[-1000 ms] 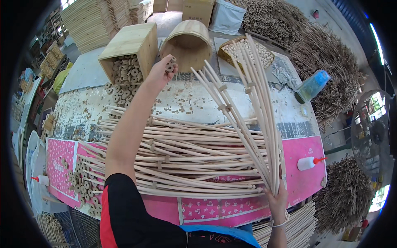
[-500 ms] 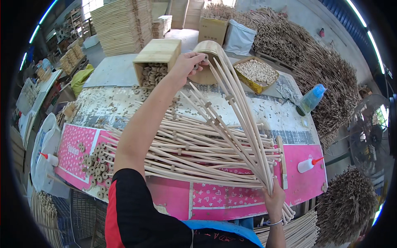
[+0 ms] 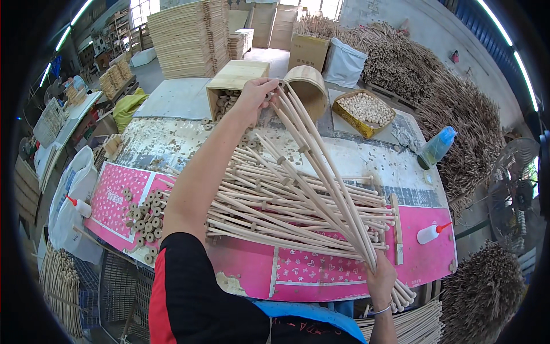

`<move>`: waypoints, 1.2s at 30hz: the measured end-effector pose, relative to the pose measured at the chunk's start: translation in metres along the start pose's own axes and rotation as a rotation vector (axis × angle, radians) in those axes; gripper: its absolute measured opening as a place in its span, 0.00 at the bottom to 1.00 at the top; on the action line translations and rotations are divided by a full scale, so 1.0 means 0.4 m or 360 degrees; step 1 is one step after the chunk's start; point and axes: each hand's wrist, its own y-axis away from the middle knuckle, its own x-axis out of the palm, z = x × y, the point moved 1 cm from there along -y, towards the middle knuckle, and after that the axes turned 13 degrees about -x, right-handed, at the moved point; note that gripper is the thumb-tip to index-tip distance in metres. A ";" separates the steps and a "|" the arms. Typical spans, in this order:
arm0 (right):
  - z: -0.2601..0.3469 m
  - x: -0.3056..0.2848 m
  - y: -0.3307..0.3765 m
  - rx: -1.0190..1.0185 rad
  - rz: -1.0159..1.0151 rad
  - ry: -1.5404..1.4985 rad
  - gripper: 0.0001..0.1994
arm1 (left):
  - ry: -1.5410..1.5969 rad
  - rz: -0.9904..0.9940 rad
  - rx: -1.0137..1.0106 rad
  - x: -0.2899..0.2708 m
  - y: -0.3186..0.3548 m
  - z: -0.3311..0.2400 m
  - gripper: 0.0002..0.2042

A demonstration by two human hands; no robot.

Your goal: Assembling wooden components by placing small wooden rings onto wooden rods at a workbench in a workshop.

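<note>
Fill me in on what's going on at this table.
A person is working with wooden sticks and rings. The right hand grips a bundle of sticks near their knobbed ends, and the left hand holds small wooden rings at the far tips. A few of the held sticks already carry a ring partway along. More sticks lie across the table, with loose rings piled to their left.

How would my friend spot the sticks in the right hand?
Find the big table, then the pile of pale sticks lying sideways on it. A smaller bundle slants across that pile, its lower part in the right hand. Only these sticks are held, their far ends spread apart.
</note>
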 end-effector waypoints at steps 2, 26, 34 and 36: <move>0.002 0.004 0.001 -0.0020 -0.0021 -0.0012 0.18 | -0.0021 -0.0011 -0.0003 -0.014 0.013 -0.001 0.09; 0.034 0.022 -0.013 -0.0128 -0.0016 -0.0057 0.19 | 0.0134 -0.0030 -0.0086 -0.108 0.094 0.026 0.09; 0.040 0.059 -0.039 -0.0113 -0.0099 -0.0053 0.18 | -0.0204 -0.0212 0.0245 0.029 0.176 0.044 0.32; 0.036 0.071 -0.036 -0.0107 -0.0048 -0.0017 0.19 | -0.0306 -0.0279 0.0308 0.043 0.196 0.054 0.35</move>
